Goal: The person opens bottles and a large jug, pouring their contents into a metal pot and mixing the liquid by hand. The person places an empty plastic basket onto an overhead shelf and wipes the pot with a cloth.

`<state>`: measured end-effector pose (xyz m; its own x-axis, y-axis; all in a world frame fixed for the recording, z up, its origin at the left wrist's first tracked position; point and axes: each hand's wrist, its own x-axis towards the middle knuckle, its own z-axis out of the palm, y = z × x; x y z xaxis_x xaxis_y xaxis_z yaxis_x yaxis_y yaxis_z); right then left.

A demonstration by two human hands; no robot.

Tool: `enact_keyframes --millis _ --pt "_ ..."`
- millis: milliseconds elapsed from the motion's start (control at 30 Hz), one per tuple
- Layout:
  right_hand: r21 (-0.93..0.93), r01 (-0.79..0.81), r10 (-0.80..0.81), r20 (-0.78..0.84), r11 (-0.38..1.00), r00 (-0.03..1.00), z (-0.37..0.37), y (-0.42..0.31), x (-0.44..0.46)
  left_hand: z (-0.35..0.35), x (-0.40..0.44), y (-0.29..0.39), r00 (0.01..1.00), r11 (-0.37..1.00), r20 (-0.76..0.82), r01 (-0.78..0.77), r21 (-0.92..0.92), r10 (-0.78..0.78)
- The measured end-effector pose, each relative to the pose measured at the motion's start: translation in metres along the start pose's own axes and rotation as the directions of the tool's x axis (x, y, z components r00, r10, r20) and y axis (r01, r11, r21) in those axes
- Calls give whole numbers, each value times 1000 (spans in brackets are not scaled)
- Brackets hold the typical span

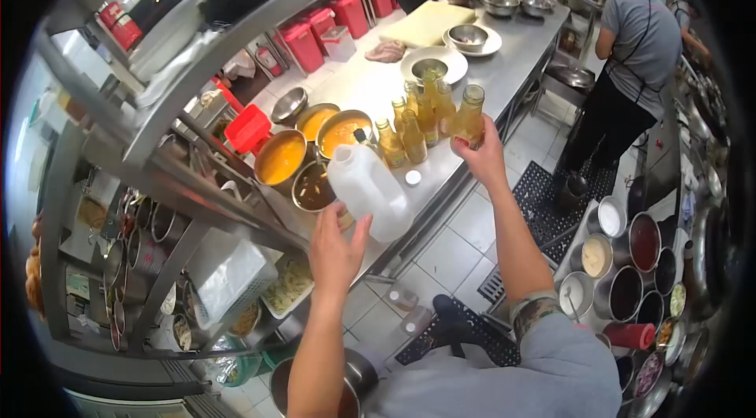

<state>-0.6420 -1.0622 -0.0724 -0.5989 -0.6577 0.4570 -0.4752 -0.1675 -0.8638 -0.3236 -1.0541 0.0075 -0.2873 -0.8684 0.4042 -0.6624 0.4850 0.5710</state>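
In the head view my right hand (484, 154) is closed around a clear glass bottle (470, 107) with yellowish contents, upright above the steel counter's edge. My left hand (339, 249) has its fingers apart beside a translucent plastic jug (370, 190); I cannot tell whether the fingertips touch it. The jug stands on the counter (429, 190), tilted in this wide view. Several similar glass bottles (413, 131) are grouped between the jug and my right hand. A small white cap (413, 177) lies in front of them.
Behind the jug are metal pots of orange liquid (281, 160) and a pot of dark liquid (313, 186). Farther back sit a white plate (449, 58) and a cutting board (429, 22). A co-worker (630, 56) stands at right. Sauce containers (627, 292) fill the lower right.
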Motion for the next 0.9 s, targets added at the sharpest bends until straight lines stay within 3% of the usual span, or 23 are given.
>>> enact_keyframes --millis 100,200,300,367,433,533,567,633,733,833,900 --pt "-96 -31 23 -79 995 997 33 104 16 41 10 -1 989 989 5 147 -19 -147" --pt "-187 -65 47 -96 980 994 57 144 18 72 17 8 971 978 -116 209 -24 -210" --pt "-95 -79 73 -67 992 995 76 179 30 90 23 10 955 966 -149 257 -17 -257" --pt "-81 -45 43 -24 996 999 82 189 42 97 25 1 952 958 -116 285 -12 -285" --pt "-298 17 -37 -62 954 997 78 185 40 97 22 -8 960 965 -101 263 7 -261" --pt "-334 -95 38 -174 938 984 62 161 12 84 23 -23 965 969 -86 243 -48 -247" --pt "-284 -95 109 35 954 993 66 149 5 72 25 -22 960 959 -53 271 -87 -276" --pt "-190 -149 221 450 970 865 86 123 -24 48 25 -27 949 943 46 314 -110 -311" --pt "-475 199 126 569 857 813 117 93 -30 24 31 -45 928 939 223 329 -105 -300" --pt "-443 238 110 628 865 770 128 107 -34 16 35 -58 913 936 304 324 -138 -271" --pt "-325 147 92 620 934 779 115 104 -31 16 36 -61 924 939 299 299 -172 -240"
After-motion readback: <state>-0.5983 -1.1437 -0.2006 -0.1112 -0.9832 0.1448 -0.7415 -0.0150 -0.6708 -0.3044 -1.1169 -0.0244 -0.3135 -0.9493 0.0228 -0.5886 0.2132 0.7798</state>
